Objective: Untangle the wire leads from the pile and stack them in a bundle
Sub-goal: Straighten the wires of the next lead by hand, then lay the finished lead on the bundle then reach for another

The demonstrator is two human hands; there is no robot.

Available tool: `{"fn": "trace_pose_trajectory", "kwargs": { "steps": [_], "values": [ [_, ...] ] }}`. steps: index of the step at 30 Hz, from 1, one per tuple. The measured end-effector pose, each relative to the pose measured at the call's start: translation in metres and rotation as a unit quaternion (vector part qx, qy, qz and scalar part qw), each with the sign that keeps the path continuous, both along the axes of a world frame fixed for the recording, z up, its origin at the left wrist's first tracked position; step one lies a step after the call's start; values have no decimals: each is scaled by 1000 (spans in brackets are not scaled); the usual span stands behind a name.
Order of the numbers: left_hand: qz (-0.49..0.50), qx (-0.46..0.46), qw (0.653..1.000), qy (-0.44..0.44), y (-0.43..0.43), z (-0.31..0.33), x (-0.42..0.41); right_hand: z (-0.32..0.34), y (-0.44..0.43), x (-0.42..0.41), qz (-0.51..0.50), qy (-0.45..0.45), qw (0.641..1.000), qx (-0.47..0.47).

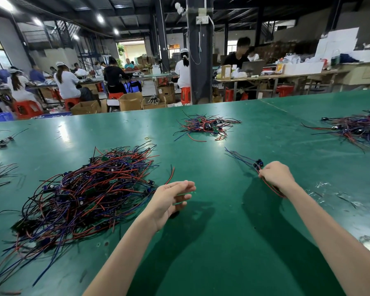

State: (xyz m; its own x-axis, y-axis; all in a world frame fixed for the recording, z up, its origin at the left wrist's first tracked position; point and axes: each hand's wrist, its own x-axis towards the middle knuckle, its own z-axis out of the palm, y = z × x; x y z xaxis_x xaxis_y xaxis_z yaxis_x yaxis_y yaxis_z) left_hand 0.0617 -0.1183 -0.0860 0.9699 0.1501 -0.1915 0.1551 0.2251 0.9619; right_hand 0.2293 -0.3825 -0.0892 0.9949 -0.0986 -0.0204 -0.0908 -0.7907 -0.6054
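Spread over the near left part of the green table [212,242]: the big pile [83,195] of tangled wire leads in red, blue and black, with small green circuit boards and dark round components caught among them.

Just right of the big pile, clear of it and raised over the mat: the left hand [169,201], palm turned inward, fingers straight and close together, thumb relaxed, holding nothing. Fingertips slightly blurred.

Farther right of the big pile, well apart from it: the right hand [276,176], knuckles up, fingers curled down and pinching a small bundle [252,161] of leads. Blue wires fanning out from the grip back toward the pile's far side, dark round components just past the fingertips, red wires trailing under the wrist. Hard to tell whether resting on the mat or lifted just off it.

Between the big pile and the left hand: a loose red lead [170,176], curved, flat on the mat.

Beyond the big pile, to its far right: a second heap [205,127] of the same leads, with a yellowish rubber band [147,138] lying between the two. Much farther right again: a third heap [359,129]. Left of the big pile: a few stray leads [0,143].
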Motion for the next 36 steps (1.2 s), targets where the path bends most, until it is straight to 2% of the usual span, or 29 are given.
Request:
{"fn": "trace_pose_trajectory", "kwargs": {
  "steps": [6, 10, 12, 14, 17, 19, 22, 25, 28, 31, 34, 36],
  "values": [
    [16, 23, 1000, -11, -2, 2, -2, 3, -2, -9, -13, -57, 992, -111],
    [8, 149, 988, -44, -9, -1, -4, -3, 7, -19, -5, -132, 971, -198],
    [7, 216, 973, -77, -13, -4, -5, -5, 20, -28, 28, -183, 963, -194],
    [23, 311, 942, -121, -14, -8, -6, -5, 36, -40, 103, -216, 957, -162],
    [30, 442, 877, -186, -10, -9, -8, -7, 59, -58, 192, -233, 950, -79],
    [21, 506, 834, -218, -8, -9, -9, -10, 68, -65, 203, -230, 951, -32],
    [22, 586, 777, -229, -5, -9, -11, -13, 74, -71, 205, -226, 952, -20],
    [71, 615, 751, -229, 1, 2, -11, -13, 72, -71, 194, -230, 954, -4],
    [203, 593, 735, -257, 25, 34, -8, -14, 71, -71, 197, -247, 949, -8],
    [296, 592, 727, -182, 77, 75, 5, -16, 73, -72, 231, -256, 937, -47],
    [292, 634, 715, -43, 137, 102, 25, -18, 75, -70, 263, -250, 929, -80],
    [254, 674, 693, 36, 168, 104, 35, -18, 76, -69, 278, -243, 924, -104]
  ]
}}
